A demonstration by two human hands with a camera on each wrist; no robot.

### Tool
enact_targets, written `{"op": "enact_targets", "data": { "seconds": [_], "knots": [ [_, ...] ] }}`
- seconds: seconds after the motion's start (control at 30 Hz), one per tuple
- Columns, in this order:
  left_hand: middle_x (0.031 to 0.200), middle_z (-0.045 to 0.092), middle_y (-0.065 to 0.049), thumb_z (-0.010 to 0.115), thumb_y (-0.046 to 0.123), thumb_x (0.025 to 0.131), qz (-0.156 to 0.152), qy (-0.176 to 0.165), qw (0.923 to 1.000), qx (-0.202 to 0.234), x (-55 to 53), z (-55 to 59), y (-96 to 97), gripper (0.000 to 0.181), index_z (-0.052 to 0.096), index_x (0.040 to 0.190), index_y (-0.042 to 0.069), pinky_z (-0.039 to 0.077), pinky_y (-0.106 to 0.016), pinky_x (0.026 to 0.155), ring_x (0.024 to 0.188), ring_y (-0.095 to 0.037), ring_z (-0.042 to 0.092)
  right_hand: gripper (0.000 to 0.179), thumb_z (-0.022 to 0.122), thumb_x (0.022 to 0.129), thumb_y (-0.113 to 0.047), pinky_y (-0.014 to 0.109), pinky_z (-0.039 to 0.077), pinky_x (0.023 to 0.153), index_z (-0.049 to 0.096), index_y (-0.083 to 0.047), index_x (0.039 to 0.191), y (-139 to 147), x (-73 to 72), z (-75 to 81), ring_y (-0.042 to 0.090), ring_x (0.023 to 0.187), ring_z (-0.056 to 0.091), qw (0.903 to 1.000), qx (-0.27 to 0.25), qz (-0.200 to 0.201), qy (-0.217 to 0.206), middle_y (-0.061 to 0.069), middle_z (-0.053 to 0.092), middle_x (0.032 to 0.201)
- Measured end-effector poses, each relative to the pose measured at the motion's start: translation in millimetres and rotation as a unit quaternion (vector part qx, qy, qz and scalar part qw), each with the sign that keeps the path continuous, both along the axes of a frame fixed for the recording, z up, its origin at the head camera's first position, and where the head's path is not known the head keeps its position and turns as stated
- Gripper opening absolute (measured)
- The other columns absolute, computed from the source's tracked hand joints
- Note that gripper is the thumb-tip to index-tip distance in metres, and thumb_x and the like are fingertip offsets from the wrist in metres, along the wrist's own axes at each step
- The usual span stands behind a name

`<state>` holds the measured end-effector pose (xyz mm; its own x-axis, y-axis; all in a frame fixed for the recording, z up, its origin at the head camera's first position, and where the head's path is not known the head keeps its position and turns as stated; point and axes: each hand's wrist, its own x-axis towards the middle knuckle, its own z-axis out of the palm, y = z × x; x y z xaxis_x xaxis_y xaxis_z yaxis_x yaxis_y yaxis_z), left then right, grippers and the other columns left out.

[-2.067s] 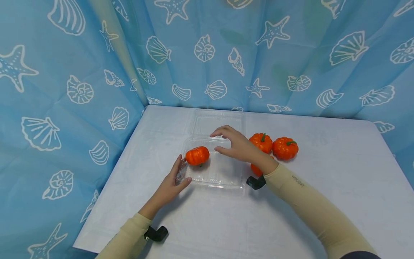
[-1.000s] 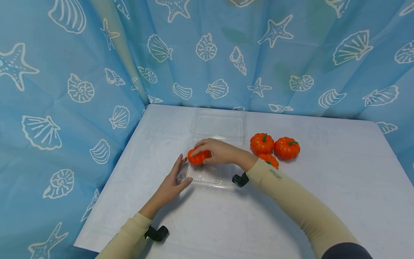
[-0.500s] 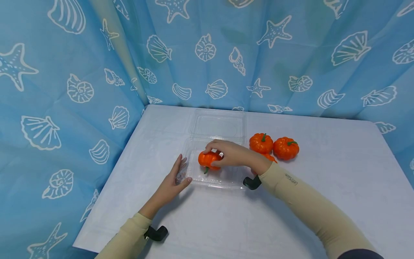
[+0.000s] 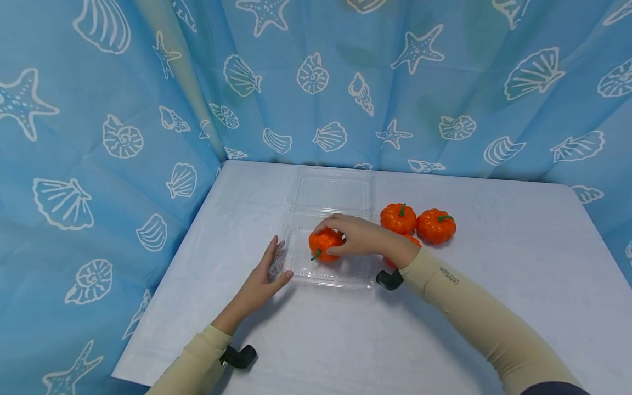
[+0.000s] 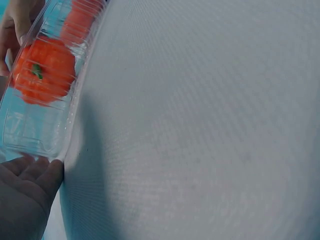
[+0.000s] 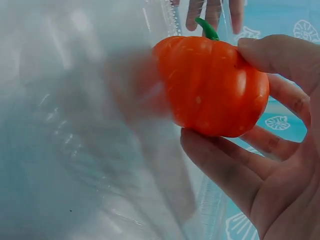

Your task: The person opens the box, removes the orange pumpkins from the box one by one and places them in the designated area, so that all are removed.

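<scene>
A clear plastic clamshell container point(image 4: 301, 269) lies open on the table, with its lid point(image 4: 333, 189) folded back away from me. Inside its base is a small orange pumpkin point(image 4: 324, 245) with a green stem. My right hand point(image 4: 357, 235) grips this pumpkin between thumb and fingers, as the pumpkin point(image 6: 215, 90) in the right wrist view also shows. The stem points toward my lower left. At the container's left side, my left hand point(image 4: 257, 285) rests its fingers and thumb against the wall and corner, spread rather than curled. The left wrist view shows that hand point(image 5: 30, 185) right at the container's end.
Several more orange pumpkins sit right of the container: one pumpkin point(image 4: 398, 218) at the back, another pumpkin point(image 4: 436, 226) further right, and a third pumpkin point(image 4: 412, 240) partly hidden behind my right wrist. A blue shell-patterned curtain point(image 4: 296, 109) hangs behind the white table point(image 4: 494, 263).
My right hand came down from above the container, took hold of the pumpkin inside, and shifted it right while turning its stem toward the lower left. My left hand stayed put.
</scene>
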<state>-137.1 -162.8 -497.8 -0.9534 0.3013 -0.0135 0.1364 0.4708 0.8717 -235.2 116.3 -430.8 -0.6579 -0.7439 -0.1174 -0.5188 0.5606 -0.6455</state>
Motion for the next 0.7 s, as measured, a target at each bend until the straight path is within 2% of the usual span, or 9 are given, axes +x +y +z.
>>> {"op": "enact_targets", "data": {
  "seconds": [0.2, 0.37, 0.7],
  "knots": [
    [0.168, 0.024, -0.01, 0.067, 0.026, 0.099, 0.001, -0.002, 1.0, 0.0, -0.9, -1.6, -0.5, 0.092, 0.005, 0.165, 0.012, 0.017, -0.058, 0.121, 0.153, -0.032, 0.024, 0.042, 0.075, 0.092, -0.022, 0.039, 0.049, 0.107, 0.062, -0.019, 0.132, -0.6, 0.8, 1.2, 0.02, 0.121, 0.056, 0.9997, 0.014, -0.004, 0.022, 0.002, 0.059, 0.134],
    [0.167, 0.025, -0.01, 0.068, 0.025, 0.099, 0.003, -0.002, 1.0, 0.0, -0.5, -0.4, 0.3, 0.092, 0.005, 0.165, 0.012, 0.017, -0.058, 0.121, 0.153, -0.032, 0.023, 0.04, 0.072, 0.092, -0.022, 0.043, 0.048, 0.107, 0.064, -0.024, 0.131, 2.1, 2.6, 2.9, 0.024, 0.124, 0.056, 0.9988, 0.025, -0.001, 0.041, 0.004, 0.056, 0.14],
    [0.167, 0.025, -0.011, 0.068, 0.026, 0.098, 0.006, 0.002, 0.9999, -0.008, 0.1, 1.0, 1.1, 0.092, 0.006, 0.165, 0.011, 0.018, -0.058, 0.121, 0.153, -0.033, 0.024, 0.036, 0.073, 0.095, -0.023, 0.044, 0.047, 0.108, 0.067, -0.027, 0.13, 7.3, 1.9, -1.2, 0.023, 0.128, 0.055, 0.9988, 0.011, -0.008, 0.048, 0.0, 0.061, 0.139]
  ]
}}
